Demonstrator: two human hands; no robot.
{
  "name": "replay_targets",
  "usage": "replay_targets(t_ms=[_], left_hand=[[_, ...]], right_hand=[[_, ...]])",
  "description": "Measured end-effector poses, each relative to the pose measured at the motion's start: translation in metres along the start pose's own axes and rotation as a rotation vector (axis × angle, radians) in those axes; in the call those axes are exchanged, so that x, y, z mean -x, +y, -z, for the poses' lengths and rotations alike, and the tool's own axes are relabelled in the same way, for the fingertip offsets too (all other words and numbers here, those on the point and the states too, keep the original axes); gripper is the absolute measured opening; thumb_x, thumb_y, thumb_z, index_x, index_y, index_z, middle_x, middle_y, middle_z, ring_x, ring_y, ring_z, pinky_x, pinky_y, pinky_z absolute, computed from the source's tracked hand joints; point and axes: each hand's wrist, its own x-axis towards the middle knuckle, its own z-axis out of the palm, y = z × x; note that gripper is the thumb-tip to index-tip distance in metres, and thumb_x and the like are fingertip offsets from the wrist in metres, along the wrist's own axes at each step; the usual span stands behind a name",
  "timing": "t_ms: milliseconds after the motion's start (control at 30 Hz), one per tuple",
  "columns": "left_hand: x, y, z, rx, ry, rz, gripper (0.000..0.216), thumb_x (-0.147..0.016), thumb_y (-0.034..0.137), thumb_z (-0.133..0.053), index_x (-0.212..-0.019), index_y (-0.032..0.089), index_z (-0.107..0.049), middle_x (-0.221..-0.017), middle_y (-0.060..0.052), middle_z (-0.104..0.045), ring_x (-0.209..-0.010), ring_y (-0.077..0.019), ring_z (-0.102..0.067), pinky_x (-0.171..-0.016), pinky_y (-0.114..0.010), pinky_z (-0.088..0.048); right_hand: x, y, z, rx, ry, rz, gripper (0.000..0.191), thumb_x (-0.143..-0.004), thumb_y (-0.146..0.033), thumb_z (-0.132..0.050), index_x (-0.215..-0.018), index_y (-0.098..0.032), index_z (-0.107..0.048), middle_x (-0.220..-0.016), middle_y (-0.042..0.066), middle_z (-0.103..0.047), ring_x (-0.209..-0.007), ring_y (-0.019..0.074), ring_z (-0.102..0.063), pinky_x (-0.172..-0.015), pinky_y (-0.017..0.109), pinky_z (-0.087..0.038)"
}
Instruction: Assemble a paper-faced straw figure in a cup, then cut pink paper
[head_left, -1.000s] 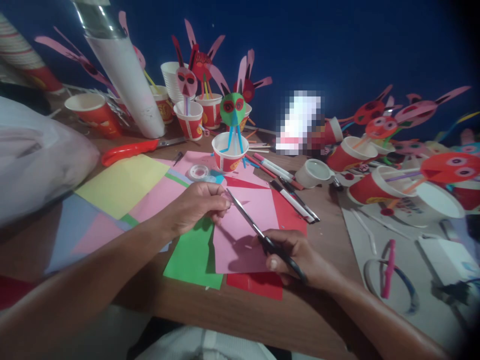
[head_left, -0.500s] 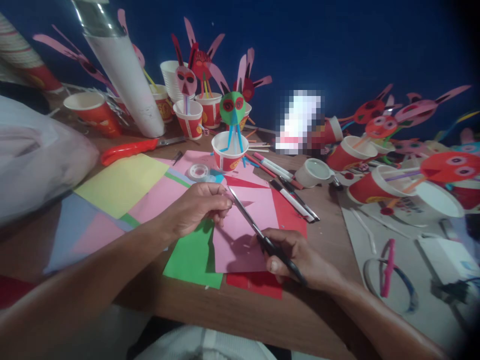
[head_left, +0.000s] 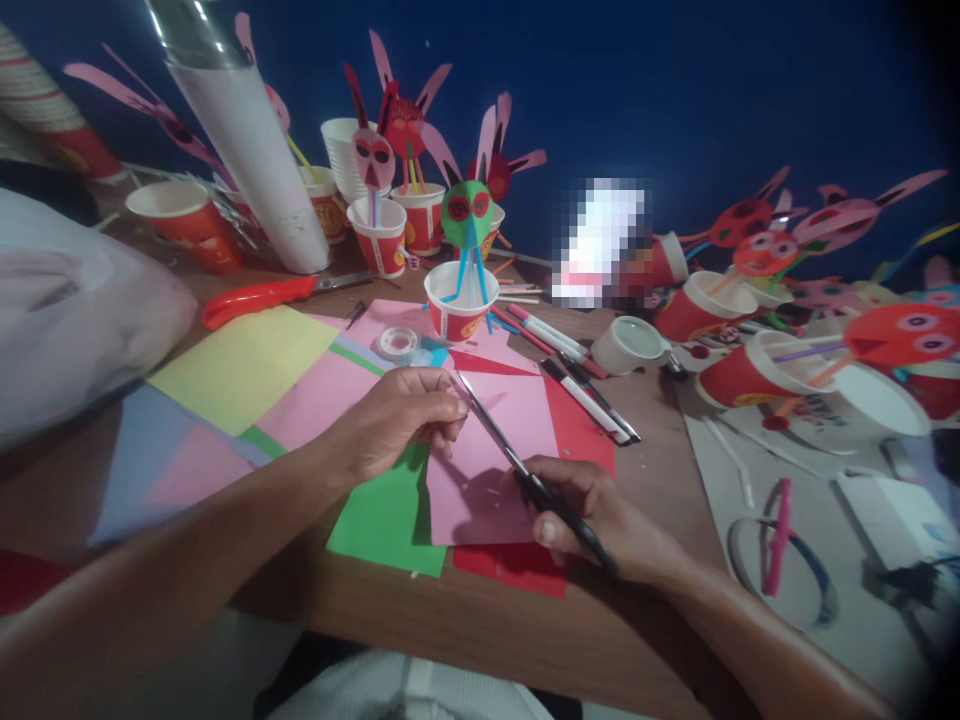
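My right hand grips a pair of black-handled scissors above a pink paper sheet. The blades look closed or nearly so, and their tips reach the fingers of my left hand. Those left fingers are pinched together beside the tips; whatever small piece they hold is too hidden to name. Under the pink sheet lie green paper and red paper. Just beyond my left hand sits a roll of clear tape. A paper cup with a green paper face stands farther back.
Orange-handled scissors lie past the yellow paper. At left are a plastic bag and a leaning white flask. Markers and a small round tub lie right of centre. Several decorated cups crowd the right side.
Both hands and the scissors hold nearly the same place. The view has shifted very slightly; nothing has been picked up or put down.
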Motion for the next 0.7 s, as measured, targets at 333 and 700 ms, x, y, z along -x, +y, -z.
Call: replay_targets(t_ms=[333, 700], left_hand=[[-0.0002, -0.001, 0.0011, -0.006, -0.024, -0.006, 0.008, -0.068, 0.013, -0.061, -0.061, 0.011, -0.058, -0.048, 0.003, -0.057, -0.043, -0.0066, -0.054, -0.043, -0.016, -0.045], [-0.0024, -0.0054, 0.0036, -0.029, -0.04, -0.02, 0.01, -0.071, 0.01, -0.059, -0.061, 0.012, -0.058, -0.049, 0.003, -0.058, -0.044, -0.0061, -0.055, -0.043, -0.015, -0.044]], right_hand=[[-0.0006, 0.0018, -0.0001, -0.028, 0.015, -0.021, 0.047, -0.067, -0.053, -0.071, -0.088, -0.013, -0.059, -0.06, -0.005, -0.046, -0.043, 0.0051, -0.041, -0.039, 0.016, -0.033], [-0.0007, 0.0038, -0.0002, -0.035, 0.037, -0.015, 0.047, -0.067, -0.051, -0.073, -0.091, -0.012, -0.062, -0.06, -0.004, -0.047, -0.043, 0.0041, -0.039, -0.039, 0.015, -0.032]])
